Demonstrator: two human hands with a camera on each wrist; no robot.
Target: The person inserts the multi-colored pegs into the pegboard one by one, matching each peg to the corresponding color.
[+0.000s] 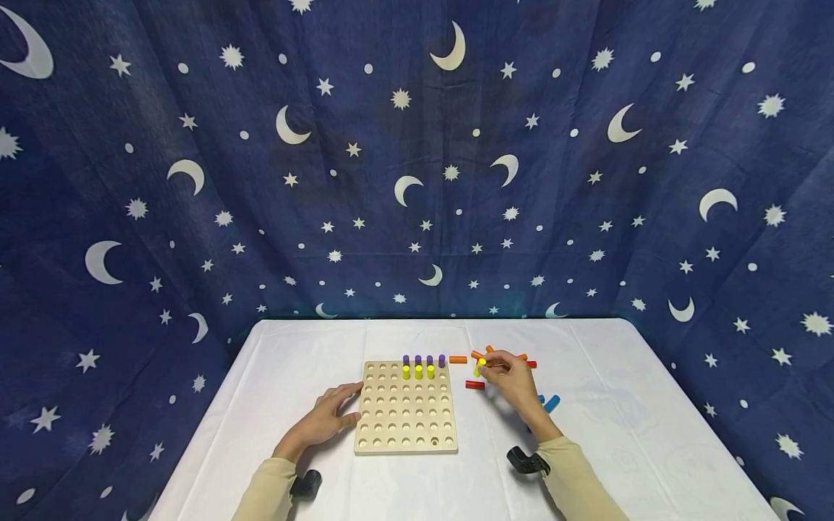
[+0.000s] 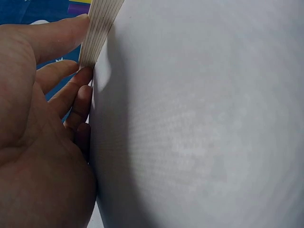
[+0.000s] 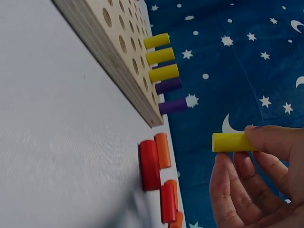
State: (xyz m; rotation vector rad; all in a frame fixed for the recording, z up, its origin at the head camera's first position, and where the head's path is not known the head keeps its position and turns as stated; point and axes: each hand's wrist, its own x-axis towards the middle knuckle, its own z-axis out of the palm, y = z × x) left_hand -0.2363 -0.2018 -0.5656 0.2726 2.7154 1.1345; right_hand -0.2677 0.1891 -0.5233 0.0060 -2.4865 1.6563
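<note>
A wooden pegboard with rows of round holes lies on the table. Several purple pegs stand along its far row, with three yellow pegs in the row before them. Beside the board's left edge, my left hand rests with thumb and fingertips touching the side, as the left wrist view also shows. To the right of the board, my right hand pinches another yellow peg between thumb and fingers. That peg is held above the table, apart from the board.
Loose red pegs and orange pegs lie right of the board, some partly hidden by my right hand. Blue pegs lie near my right wrist. A white cloth covers the table, and a dark blue star-and-moon curtain hangs behind.
</note>
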